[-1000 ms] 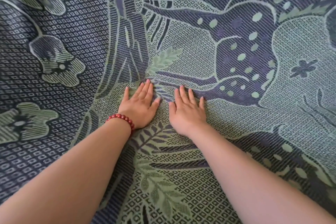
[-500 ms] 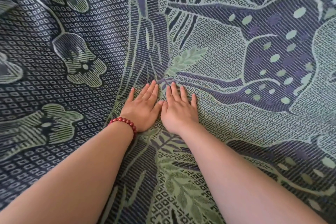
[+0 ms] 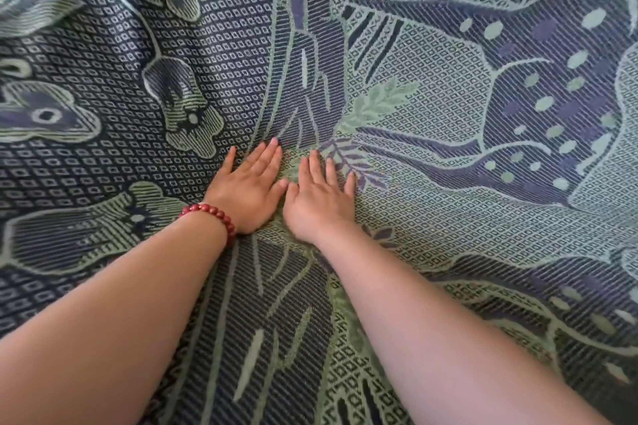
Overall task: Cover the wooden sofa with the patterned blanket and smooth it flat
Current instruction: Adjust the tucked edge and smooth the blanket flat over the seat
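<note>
Patterned blanket (image 3: 448,224) fills the whole view, blue and pale green weave with flowers and leaves; it lies under both forearms and both hands. Far left, upper corner: cloth rumpled into folds (image 3: 45,7). Left wrist carries a red bead bracelet (image 3: 210,214). Left hand (image 3: 247,188) lies palm down on the blanket near centre, fingers straight and close together, gripping nothing. Right hand (image 3: 319,203) just beside it, also palm down, fingers straight and slightly spread, gripping nothing. Thumb tips nearly meet; cannot tell whether they touch. Right of the hands the cloth looks flatter.
</note>
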`<move>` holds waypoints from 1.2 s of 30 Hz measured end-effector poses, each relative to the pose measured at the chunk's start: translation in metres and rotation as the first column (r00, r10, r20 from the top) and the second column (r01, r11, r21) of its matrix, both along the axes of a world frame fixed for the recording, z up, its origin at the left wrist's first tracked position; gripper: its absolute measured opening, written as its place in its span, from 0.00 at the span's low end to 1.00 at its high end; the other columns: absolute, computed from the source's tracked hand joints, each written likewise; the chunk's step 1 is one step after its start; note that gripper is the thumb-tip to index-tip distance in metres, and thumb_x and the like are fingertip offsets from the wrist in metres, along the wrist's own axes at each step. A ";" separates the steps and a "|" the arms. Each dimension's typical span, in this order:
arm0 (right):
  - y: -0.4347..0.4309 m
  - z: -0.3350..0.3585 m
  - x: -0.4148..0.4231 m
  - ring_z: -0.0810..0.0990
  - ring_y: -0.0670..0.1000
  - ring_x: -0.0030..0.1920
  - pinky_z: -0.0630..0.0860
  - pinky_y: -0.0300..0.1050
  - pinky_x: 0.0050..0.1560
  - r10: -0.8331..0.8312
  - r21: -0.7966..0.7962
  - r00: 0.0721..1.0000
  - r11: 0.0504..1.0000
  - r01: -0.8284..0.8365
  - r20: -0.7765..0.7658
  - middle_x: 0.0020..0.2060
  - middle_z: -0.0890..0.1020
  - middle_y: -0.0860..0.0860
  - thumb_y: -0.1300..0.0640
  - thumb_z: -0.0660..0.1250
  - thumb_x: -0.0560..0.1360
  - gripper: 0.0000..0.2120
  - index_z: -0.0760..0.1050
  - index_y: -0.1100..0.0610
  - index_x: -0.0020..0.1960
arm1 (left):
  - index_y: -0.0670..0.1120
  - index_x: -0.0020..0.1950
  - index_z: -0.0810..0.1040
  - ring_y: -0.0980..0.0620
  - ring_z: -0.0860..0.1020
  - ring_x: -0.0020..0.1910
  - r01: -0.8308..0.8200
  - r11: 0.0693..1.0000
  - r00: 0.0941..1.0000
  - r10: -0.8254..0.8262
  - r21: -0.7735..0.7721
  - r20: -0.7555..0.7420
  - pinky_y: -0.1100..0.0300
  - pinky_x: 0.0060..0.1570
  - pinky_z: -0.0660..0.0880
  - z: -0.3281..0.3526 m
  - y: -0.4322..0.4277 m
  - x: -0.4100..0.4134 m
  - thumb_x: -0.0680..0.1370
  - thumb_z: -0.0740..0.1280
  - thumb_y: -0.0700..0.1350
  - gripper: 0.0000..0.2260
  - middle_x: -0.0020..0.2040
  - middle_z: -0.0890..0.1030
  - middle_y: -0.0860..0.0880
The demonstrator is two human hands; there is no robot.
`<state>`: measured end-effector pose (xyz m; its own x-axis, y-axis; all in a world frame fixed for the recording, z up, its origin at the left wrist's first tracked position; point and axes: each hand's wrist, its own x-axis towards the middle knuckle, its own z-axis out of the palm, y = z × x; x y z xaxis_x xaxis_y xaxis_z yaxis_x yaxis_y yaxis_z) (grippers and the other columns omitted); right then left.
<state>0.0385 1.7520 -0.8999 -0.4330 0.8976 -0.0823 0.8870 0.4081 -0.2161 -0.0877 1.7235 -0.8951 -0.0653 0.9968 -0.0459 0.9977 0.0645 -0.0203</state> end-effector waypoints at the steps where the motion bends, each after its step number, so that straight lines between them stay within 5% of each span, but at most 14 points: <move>1: 0.003 -0.004 0.000 0.36 0.53 0.76 0.34 0.60 0.73 -0.006 0.005 1.000 1.000 0.006 0.003 0.77 0.37 0.49 0.48 0.39 0.81 0.27 0.38 0.55 0.78 | 0.49 0.77 0.37 0.59 0.37 0.75 0.009 1.000 1.000 -0.009 0.009 0.022 0.49 0.72 0.33 -0.005 0.004 -0.001 0.81 0.39 0.57 0.27 0.77 0.36 0.55; 10: 0.003 -0.003 0.005 0.35 0.53 0.76 0.33 0.59 0.73 -0.010 0.001 1.000 1.000 0.010 -0.027 0.77 0.37 0.49 0.49 0.41 0.81 0.28 0.38 0.56 0.78 | 0.50 0.76 0.35 0.62 0.35 0.72 0.032 0.999 0.996 -0.036 0.042 0.085 0.51 0.71 0.32 -0.021 0.015 -0.004 0.81 0.38 0.57 0.26 0.75 0.33 0.56; 20: -0.063 0.014 0.035 0.36 0.54 0.76 0.35 0.58 0.74 0.104 -0.082 0.995 0.991 -0.103 0.004 0.77 0.36 0.52 0.53 0.48 0.80 0.32 0.37 0.58 0.78 | 0.48 0.78 0.40 0.57 0.39 0.76 -0.007 0.992 0.997 0.016 -0.128 0.075 0.49 0.72 0.34 0.008 -0.045 0.037 0.82 0.42 0.53 0.25 0.78 0.40 0.53; 28: -0.088 0.008 0.052 0.37 0.54 0.77 0.34 0.56 0.74 0.149 -0.024 0.988 0.988 -0.149 -0.030 0.77 0.39 0.51 0.50 0.41 0.82 0.27 0.40 0.57 0.78 | 0.50 0.78 0.41 0.59 0.40 0.75 -0.023 0.990 0.989 0.043 -0.142 0.141 0.52 0.72 0.34 0.015 -0.113 0.049 0.82 0.42 0.54 0.25 0.77 0.40 0.56; 36: -0.068 -0.008 0.025 0.37 0.54 0.77 0.35 0.59 0.74 0.067 -0.026 0.998 0.997 -0.067 -0.003 0.77 0.40 0.51 0.48 0.41 0.82 0.28 0.40 0.56 0.78 | 0.51 0.77 0.40 0.61 0.39 0.74 -0.014 0.994 0.975 0.037 -0.107 0.219 0.53 0.72 0.34 -0.012 -0.090 0.020 0.81 0.41 0.56 0.26 0.77 0.39 0.57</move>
<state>0.0638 1.6842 -0.9076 -0.4922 0.8642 -0.1046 0.8574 0.4605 -0.2298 -0.0681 1.6334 -0.9066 -0.0674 0.9840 -0.1652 0.9764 0.0991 0.1919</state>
